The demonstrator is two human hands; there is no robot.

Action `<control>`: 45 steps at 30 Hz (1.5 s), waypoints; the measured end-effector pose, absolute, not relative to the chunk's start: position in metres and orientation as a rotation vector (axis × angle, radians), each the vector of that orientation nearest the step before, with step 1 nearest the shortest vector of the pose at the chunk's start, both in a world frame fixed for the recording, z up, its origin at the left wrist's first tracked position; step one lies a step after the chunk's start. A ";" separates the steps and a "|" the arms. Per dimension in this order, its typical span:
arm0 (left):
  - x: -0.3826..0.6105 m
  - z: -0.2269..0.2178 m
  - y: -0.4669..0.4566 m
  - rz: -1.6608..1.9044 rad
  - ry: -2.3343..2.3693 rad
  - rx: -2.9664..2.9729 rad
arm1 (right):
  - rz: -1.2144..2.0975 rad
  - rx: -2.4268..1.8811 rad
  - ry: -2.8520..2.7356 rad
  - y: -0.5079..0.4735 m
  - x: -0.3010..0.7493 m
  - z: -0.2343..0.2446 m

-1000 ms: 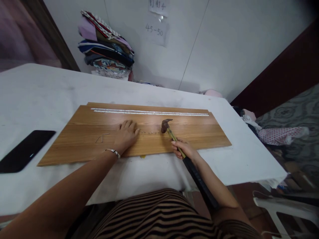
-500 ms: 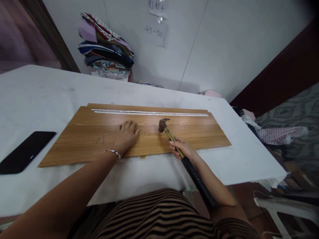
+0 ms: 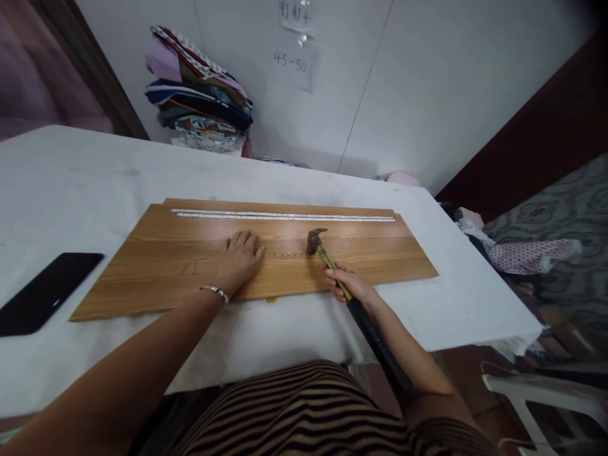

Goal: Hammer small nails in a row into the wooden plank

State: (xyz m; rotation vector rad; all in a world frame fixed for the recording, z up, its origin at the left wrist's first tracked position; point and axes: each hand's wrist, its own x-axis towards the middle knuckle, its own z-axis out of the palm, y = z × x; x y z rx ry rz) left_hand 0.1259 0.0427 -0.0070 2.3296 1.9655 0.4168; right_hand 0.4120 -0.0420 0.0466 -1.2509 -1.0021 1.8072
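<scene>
My right hand (image 3: 349,283) is wrapped around the hammer (image 3: 365,324), on the yellow part of its handle. The hammer's brown head is over the wooden board (image 3: 285,278), by a row of tiny nails (image 3: 287,254); I can't tell if it touches one. My left hand (image 3: 240,259) lies flat on the board with nothing in it, just left of the row. A few loose nails (image 3: 192,266) lie to the left of that hand. The board sits on the white table (image 3: 104,190), and a black phone (image 3: 47,292) is near its left end.
</scene>
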 end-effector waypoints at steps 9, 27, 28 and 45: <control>0.127 -0.004 0.042 0.376 1.981 2.331 | 1.813 -1.255 -0.985 -0.041 0.412 0.046; 0.127 -0.007 0.043 0.354 2.003 2.348 | 1.841 -1.239 -0.988 -0.039 0.412 0.043; 0.127 -0.006 0.043 0.350 2.004 2.347 | 1.836 -1.233 -0.993 -0.039 0.412 0.044; 0.127 -0.004 0.042 0.342 1.986 2.341 | 1.810 -1.267 -1.028 -0.039 0.407 0.045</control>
